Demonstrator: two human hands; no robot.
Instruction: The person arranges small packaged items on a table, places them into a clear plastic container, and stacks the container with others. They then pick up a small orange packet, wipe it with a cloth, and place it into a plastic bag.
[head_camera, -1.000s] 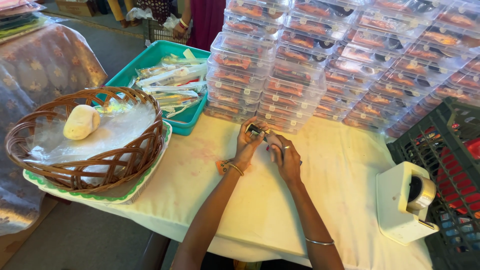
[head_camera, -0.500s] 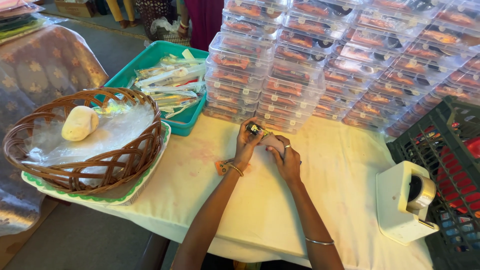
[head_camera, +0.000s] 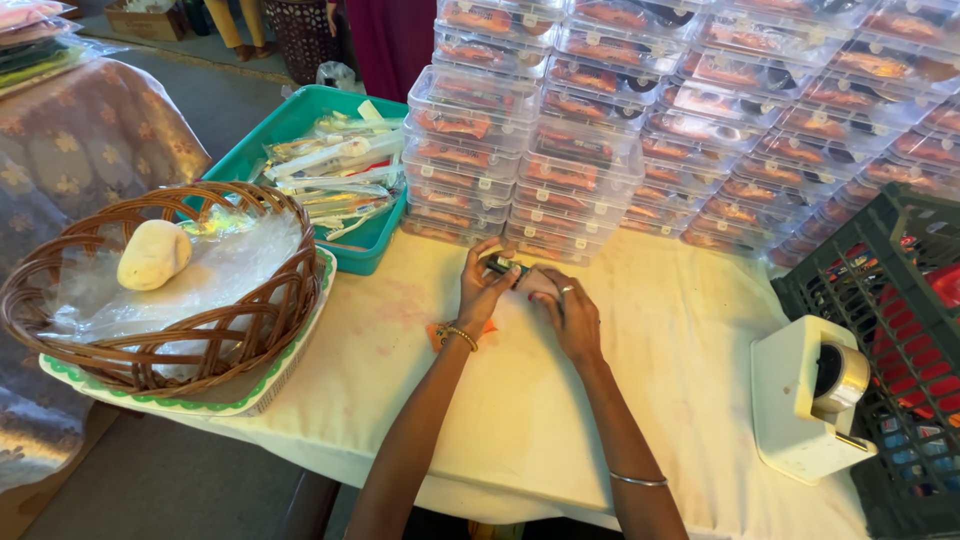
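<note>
Before stacked clear boxes (head_camera: 520, 170), left hand (head_camera: 480, 290) and right hand (head_camera: 572, 315), fingers clamped on a small dark item (head_camera: 507, 266).

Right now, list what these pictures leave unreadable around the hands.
Head view only:
- Small dark item: mostly covered by left hand and right hand; its kind is unclear.
- Orange scrap: hidden under the left wrist.
- Black crate: cut off by the right edge.
- Stacked clear boxes: contents too small to tell.
</note>
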